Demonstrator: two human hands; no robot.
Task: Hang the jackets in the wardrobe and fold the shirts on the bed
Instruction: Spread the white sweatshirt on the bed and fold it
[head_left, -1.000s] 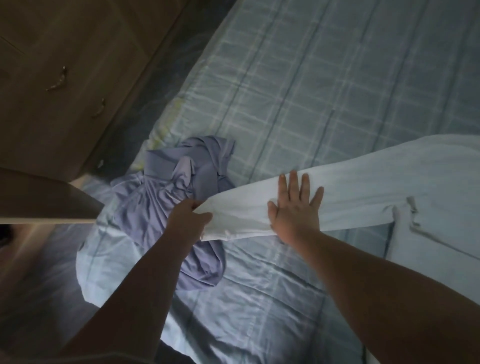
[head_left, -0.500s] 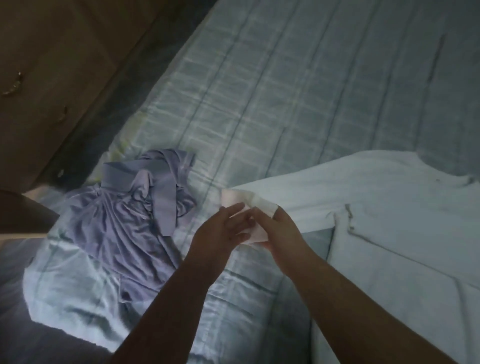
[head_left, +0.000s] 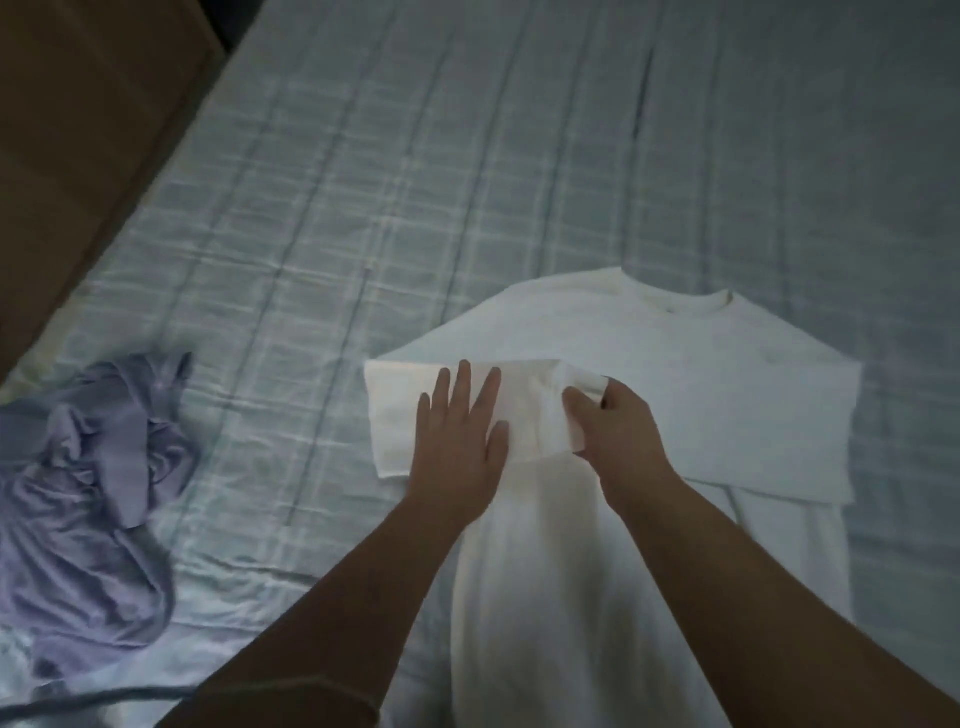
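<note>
A white long-sleeved shirt lies flat on the bed, collar away from me. Its left sleeve is doubled back across the chest. My left hand presses flat, fingers spread, on the folded sleeve near its outer fold. My right hand pinches the sleeve's cuff end just to the right of the left hand. A crumpled lilac shirt lies in a heap at the bed's left edge, apart from both hands.
The checked pale-blue bedspread stretches wide behind and to the right of the white shirt. A brown wooden wardrobe stands along the bed's left side, with a dark gap between them.
The sleeve that lay stretched out to the left has been carried right and folded over the shirt's chest. My left hand went from pinching the cuff to pressing flat. The view shifted right.
</note>
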